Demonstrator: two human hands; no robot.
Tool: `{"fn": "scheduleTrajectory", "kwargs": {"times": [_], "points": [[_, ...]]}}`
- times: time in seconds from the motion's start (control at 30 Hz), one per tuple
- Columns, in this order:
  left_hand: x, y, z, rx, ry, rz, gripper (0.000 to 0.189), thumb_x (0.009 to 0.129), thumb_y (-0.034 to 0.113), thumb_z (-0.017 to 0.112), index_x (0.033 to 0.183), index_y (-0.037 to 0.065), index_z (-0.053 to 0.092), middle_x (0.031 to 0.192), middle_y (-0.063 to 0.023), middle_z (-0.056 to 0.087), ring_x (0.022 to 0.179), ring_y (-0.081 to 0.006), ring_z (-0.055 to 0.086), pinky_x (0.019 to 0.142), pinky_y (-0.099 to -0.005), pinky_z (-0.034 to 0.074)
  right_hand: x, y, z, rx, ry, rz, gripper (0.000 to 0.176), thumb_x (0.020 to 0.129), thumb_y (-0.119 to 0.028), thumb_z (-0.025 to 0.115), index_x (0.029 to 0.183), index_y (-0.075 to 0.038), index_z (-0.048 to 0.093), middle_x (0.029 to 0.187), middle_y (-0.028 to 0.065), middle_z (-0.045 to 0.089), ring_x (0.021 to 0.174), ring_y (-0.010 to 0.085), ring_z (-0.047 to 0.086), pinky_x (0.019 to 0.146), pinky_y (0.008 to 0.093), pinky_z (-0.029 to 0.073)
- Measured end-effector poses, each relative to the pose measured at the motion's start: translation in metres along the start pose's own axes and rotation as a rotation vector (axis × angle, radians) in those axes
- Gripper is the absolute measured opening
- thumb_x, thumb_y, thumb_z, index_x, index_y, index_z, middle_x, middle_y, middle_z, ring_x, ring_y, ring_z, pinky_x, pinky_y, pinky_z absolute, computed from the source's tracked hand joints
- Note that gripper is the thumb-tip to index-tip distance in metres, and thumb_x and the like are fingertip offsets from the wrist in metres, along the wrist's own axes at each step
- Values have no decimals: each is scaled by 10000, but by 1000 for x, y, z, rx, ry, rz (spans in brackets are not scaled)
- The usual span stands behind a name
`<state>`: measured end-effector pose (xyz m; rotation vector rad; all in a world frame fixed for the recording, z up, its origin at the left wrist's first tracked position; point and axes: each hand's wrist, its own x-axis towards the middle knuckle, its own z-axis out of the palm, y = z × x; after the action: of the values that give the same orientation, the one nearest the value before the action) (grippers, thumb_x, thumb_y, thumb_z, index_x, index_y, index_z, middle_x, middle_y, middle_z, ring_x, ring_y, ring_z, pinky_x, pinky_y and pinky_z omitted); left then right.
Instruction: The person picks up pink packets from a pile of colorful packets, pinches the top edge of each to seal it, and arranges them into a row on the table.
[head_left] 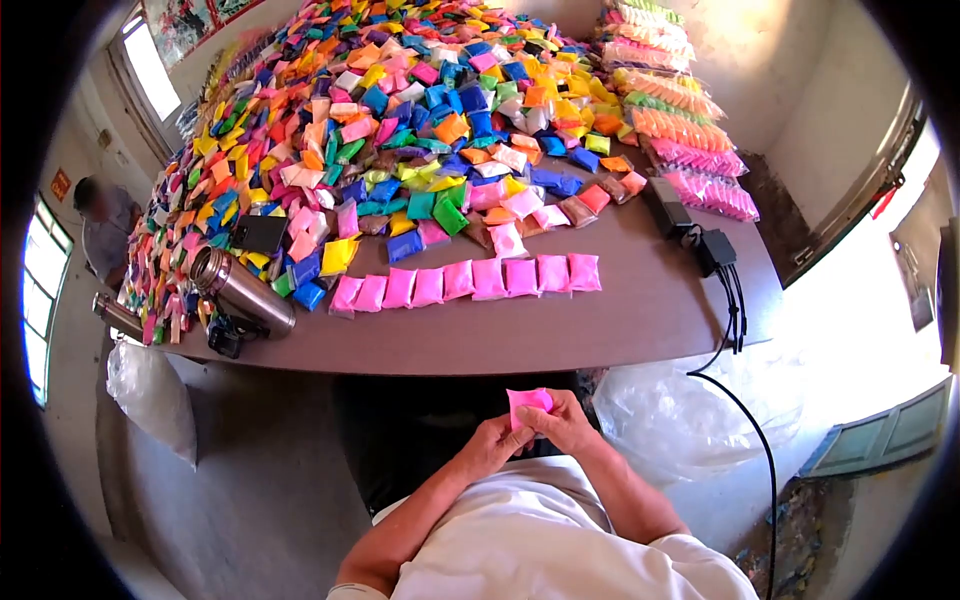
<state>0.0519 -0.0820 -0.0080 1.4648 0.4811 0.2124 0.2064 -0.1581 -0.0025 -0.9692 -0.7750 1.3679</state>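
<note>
Over my lap, in front of the table edge, my left hand (492,442) and my right hand (563,420) are closed together on a pink packet (527,403). Its upper part shows above my fingers; the lower part is hidden by them. On the table beyond, a row of several similar pink packets (428,287) lies side by side. A large heap of small packets in many colours (400,130) rises behind that row.
A steel flask (245,290) leans at the table's left, near a black phone (259,234). At the right, a black box with cables (715,250) sits near stacked bags of packets (690,150). Clear plastic (690,410) lies below. Another person (105,225) is at far left.
</note>
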Motion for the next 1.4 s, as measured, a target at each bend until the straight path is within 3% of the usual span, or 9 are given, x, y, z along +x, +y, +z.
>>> {"fn": "scheduleTrajectory", "kwargs": {"times": [0.4,0.6,0.8,0.97,1.1,1.27,1.4], "points": [[2,-6,-5,-65,82,-8,353,964,361,479,907,27,580,731,-22,566,630,-87,512,573,-249,443,0,10,12,-19,120,-73,241,944,-238,548,982,0,562,805,31,616,683,98,593,566,238,492],[1,-6,-1,-5,87,34,388,936,417,510,889,39,585,695,-17,554,613,-101,498,561,-254,418,5,7,10,47,178,-75,199,936,-204,556,963,-8,577,748,42,625,607,114,593,477,254,490],[1,0,-3,-15,79,19,415,920,441,529,899,31,587,697,-13,548,622,-101,495,560,-257,411,5,8,15,59,233,-117,191,923,-208,581,958,-21,590,734,29,618,599,104,584,499,246,495],[1,1,-6,-59,128,-9,422,919,438,534,897,19,588,706,-11,546,621,-92,487,570,-242,419,5,11,20,181,379,-28,192,908,-231,609,954,-46,598,762,1,608,602,66,550,486,205,439],[2,-6,-8,-87,140,-22,427,923,439,525,886,19,591,712,-15,547,622,-92,484,573,-237,421,6,12,25,97,400,3,202,907,-244,611,963,-51,596,778,-8,597,615,56,532,494,195,416],[4,-7,-11,-113,155,12,458,932,460,497,880,15,594,720,-18,549,634,-92,490,574,-229,422,12,9,37,108,454,-93,219,922,-265,588,992,-58,584,800,-7,581,632,48,508,511,204,408],[8,-10,-10,-126,256,8,447,935,455,493,874,24,593,720,-11,553,630,-82,494,567,-222,421,15,9,29,38,487,-43,234,942,-305,541,960,-75,579,764,-13,549,592,47,473,481,210,376]]}}
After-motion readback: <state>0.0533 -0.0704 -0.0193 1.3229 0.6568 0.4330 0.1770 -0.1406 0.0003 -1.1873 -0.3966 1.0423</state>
